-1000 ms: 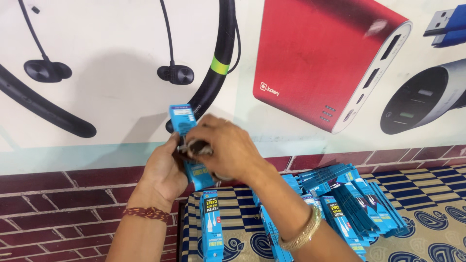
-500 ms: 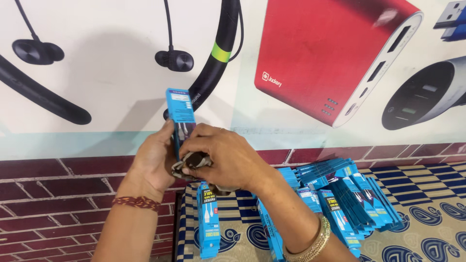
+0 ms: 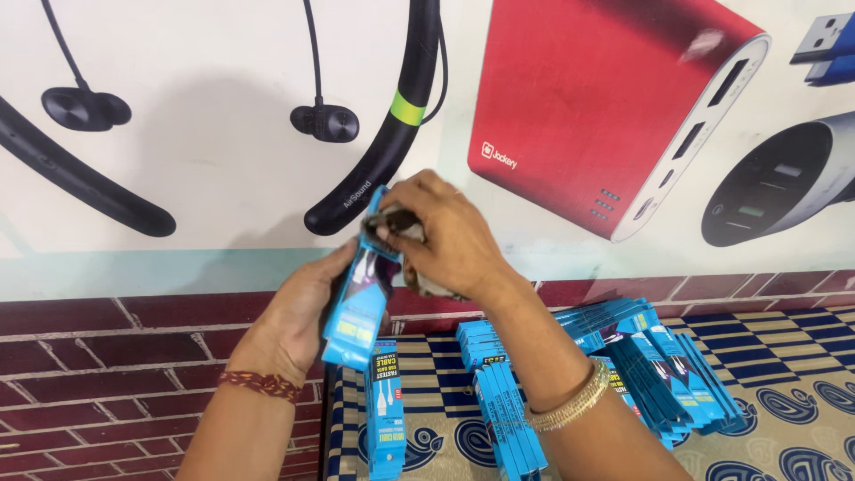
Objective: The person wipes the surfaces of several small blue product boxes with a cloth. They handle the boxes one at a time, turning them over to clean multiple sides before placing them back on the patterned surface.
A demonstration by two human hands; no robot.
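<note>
Compared with half a second ago, the blue cable box [image 3: 363,298] has tilted, its top end now leaning toward the right of the frame, and the right hand has climbed from the middle of the box to that top end.

At the centre of the frame, the left hand [image 3: 298,325] wraps around the lower half of the box from behind, fingers closed on it, apparently to steady it while the other hand works. The right hand [image 3: 445,236] curls over the open top of the box, fingertips pinched on a dark bundle, probably a coiled cable [image 3: 392,223], right at the mouth. Whether the bundle is partly inside the box cannot be told; the fingers cover it. A clear window on the front of the box shows something white within. A red thread bracelet [image 3: 260,384] sits on the left wrist and a gold bangle [image 3: 570,403] on the right.

Below the hands, on a patterned blue and cream cloth [image 3: 802,419], lie more flat blue boxes of the same kind: one alone just under the held box [image 3: 385,414], a neat row standing on edge at lower centre [image 3: 503,405], and a fanned, leaning stack at lower right [image 3: 659,361].

Behind, a wall poster [image 3: 223,107] pictures black neckband earphones, a red power bank and a charger, above a painted red brick band [image 3: 98,374].
</note>
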